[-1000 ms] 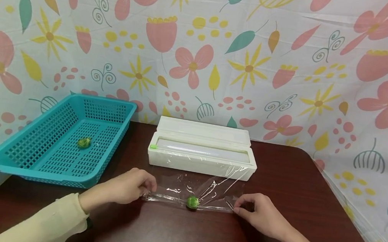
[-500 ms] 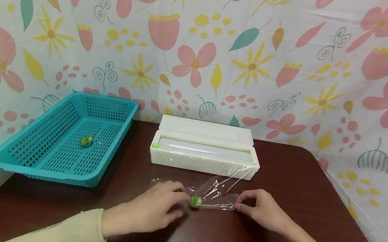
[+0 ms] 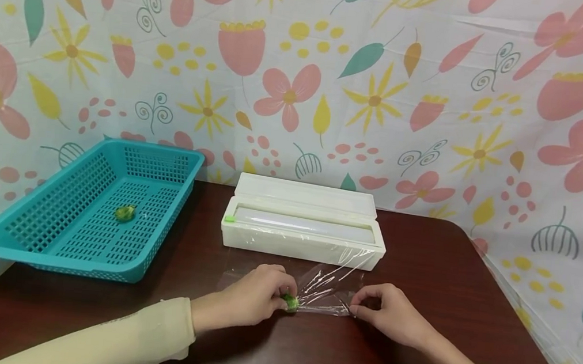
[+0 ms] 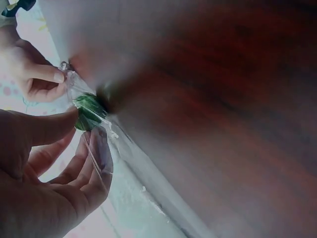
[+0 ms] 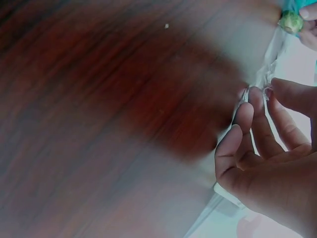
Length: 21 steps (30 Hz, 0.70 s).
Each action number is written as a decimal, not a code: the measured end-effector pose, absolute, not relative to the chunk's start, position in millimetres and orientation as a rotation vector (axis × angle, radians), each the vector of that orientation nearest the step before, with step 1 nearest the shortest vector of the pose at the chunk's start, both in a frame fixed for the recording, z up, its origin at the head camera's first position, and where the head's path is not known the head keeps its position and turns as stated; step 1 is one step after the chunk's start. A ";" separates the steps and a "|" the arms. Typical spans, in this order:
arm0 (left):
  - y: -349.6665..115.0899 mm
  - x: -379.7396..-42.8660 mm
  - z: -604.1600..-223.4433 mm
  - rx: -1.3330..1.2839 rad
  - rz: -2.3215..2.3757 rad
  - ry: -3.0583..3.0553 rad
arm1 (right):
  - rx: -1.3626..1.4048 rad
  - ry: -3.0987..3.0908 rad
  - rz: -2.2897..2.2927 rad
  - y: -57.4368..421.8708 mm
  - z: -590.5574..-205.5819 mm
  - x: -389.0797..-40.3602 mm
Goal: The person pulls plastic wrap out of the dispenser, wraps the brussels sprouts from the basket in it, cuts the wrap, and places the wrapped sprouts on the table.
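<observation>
"Trouble ahead?"

"I'd guess film [image 3: 326, 292] tearing or bunching, if the pull is uneven. Left hand [image 3: 257, 297] pinches the green vegetable [image 3: 291, 303], film creased beside it, six o'clock of the white box [image 3: 286, 246]; right hand [image 3: 389, 315] pinches film at the vegetable's three."

"Containers?"

"White box: lid [image 3: 306, 195] open, roll [image 3: 303, 224] inside. Turquoise basket [image 3: 71, 265], vegetable's ten o'clock: second vegetable [image 3: 124, 212] lying in it."

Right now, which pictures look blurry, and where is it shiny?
Head view: mostly sharp, white glints on the plastic wrap, soft shadows on the table; left wrist view: table very blurry; right wrist view: pale haze across part of the table.
</observation>
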<state>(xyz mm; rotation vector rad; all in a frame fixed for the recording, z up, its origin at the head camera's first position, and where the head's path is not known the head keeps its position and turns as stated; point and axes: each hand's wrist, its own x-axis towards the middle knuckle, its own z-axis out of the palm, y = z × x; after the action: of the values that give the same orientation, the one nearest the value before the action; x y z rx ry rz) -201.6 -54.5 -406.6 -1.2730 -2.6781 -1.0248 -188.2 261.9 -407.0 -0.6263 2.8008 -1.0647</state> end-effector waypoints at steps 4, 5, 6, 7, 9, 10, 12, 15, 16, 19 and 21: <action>-52.3 -205.2 -408.0 -1.250 -1.054 -2.692 | -0.647 2.861 -1.080 258.0 -404.1 -183.8; -51.9 -206.2 -408.3 -1.249 -1.058 -2.699 | -0.670 2.891 -1.088 255.3 -403.2 -182.0; -51.6 -207.0 -408.6 -1.248 -1.060 -2.703 | -0.700 2.919 -1.103 251.4 -402.1 -180.0; -51.7 -207.8 -408.5 -1.246 -1.067 -2.707 | -0.742 2.942 -1.120 246.2 -400.8 -178.3; -52.4 -209.5 -408.6 -1.241 -1.091 -2.717 | -0.842 2.951 -1.154 233.0 -397.8 -174.7; -52.9 -210.4 -408.3 -1.230 -1.101 -2.731 | -0.902 2.953 -1.156 225.8 -396.5 -173.3; -53.9 -211.9 -407.4 -1.222 -1.121 -2.744 | -0.996 2.911 -1.157 210.7 -394.6 -171.9; -54.5 -214.3 -406.2 -1.213 -1.144 -2.770 | -1.078 2.837 -1.137 190.8 -395.7 -174.1; -54.5 -214.9 -405.6 -1.211 -1.148 -2.780 | -1.093 2.831 -1.121 185.2 -396.8 -175.4; -53.1 -216.8 -406.1 -1.220 -1.155 -2.796 | -1.137 2.824 -1.090 172.1 -401.2 -180.4; -52.2 -217.8 -406.0 -1.226 -1.155 -2.807 | -1.155 2.837 -1.082 166.0 -403.4 -182.8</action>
<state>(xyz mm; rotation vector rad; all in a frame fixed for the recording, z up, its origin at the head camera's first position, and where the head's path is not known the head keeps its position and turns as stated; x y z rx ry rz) -217.8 -52.2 -406.0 -1.2263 -2.8073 -1.1546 -182.8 166.0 -403.4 -1.1551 2.8371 -1.0823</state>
